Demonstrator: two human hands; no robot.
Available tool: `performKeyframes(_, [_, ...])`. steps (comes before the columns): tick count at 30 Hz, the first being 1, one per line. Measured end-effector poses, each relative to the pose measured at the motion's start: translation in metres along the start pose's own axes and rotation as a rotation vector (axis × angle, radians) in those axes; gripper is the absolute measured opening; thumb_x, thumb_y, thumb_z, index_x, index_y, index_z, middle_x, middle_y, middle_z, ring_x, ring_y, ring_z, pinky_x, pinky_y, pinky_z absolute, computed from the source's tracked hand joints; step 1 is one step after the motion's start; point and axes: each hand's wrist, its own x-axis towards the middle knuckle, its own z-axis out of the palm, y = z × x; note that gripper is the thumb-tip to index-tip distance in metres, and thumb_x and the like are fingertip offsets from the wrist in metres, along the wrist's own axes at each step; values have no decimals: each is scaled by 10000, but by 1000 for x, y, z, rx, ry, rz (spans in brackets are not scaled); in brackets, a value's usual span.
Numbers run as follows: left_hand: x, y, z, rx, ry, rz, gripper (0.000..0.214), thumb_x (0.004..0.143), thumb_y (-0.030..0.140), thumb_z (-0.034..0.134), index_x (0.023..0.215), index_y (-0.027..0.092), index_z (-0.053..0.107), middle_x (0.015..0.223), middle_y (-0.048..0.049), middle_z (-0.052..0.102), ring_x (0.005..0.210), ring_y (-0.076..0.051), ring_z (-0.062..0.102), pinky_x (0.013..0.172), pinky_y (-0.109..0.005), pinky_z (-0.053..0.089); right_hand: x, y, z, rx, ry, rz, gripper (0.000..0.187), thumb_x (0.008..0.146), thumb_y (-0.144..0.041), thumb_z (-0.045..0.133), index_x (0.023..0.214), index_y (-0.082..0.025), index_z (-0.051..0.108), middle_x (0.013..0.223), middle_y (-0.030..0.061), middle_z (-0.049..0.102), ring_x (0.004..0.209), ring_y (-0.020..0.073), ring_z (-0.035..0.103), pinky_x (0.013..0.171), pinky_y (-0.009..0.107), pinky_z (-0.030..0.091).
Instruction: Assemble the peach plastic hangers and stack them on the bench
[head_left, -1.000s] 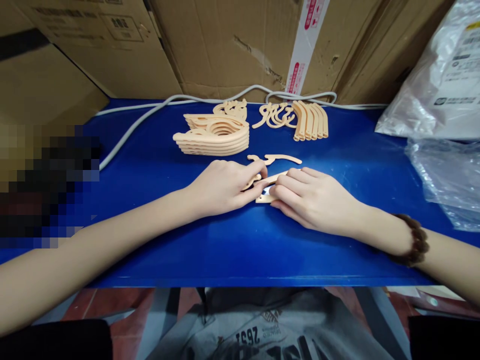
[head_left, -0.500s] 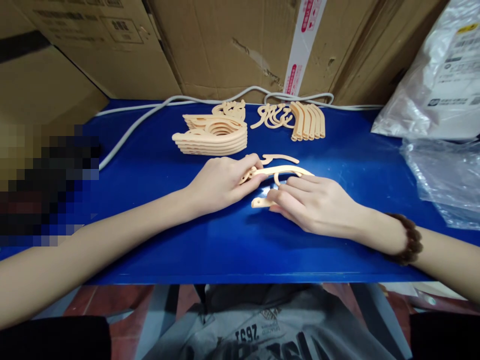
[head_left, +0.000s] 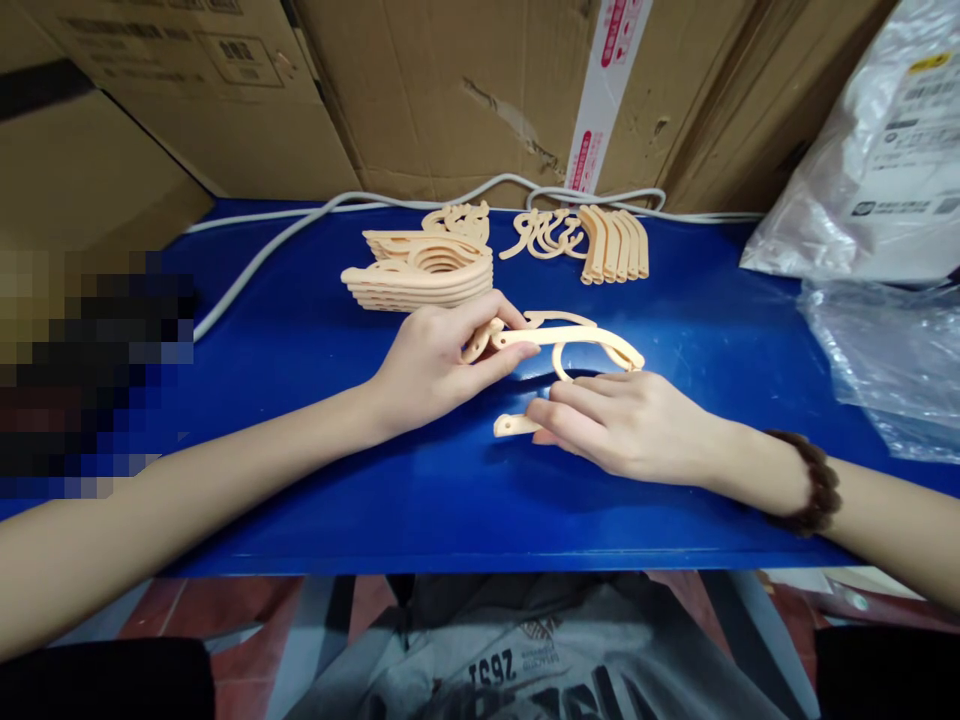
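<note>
My left hand pinches a partly assembled folding hanger of beige plastic by its left end, between thumb and fingers. Its long curved arm points right, with a second piece meeting it at the right tip. Just below, my right hand is closed on a separate beige hanger arm; its holed end sticks out to the left, and the fingers cover the rest. A thin curved hook shows between the two hands. Behind them another curved piece is partly hidden.
On the blue table stands a stack of nested hanger pieces. Loose hooks and a row of short arms lie behind. A white cable, cardboard boxes and a plastic bag border the work area.
My right hand has drawn slightly toward me with its hanger arm, away from the hanger in my left hand. That hanger's right tip is now uncovered.
</note>
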Motion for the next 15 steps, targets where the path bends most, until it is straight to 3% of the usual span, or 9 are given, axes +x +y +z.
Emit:
performKeyframes(8, [2, -1, 1, -31, 1, -48, 250, 933, 404, 668, 822, 197, 585, 583, 73, 483, 525, -94, 451, 522, -234, 315, -2, 0, -3, -5, 12, -3, 175, 1069, -223, 459, 1097, -125, 601, 747, -36, 682, 596, 92, 629, 540, 277, 417])
performKeyframes(15, [3, 3, 0, 42, 67, -145, 214, 945, 354, 669, 828, 183, 614, 574, 78, 472, 507, -87, 379, 540, -231, 301, -1, 0, 2, 61, -34, 65, 255, 1080, -274, 428, 1031, -153, 646, 730, -23, 678, 579, 97, 598, 524, 281, 346])
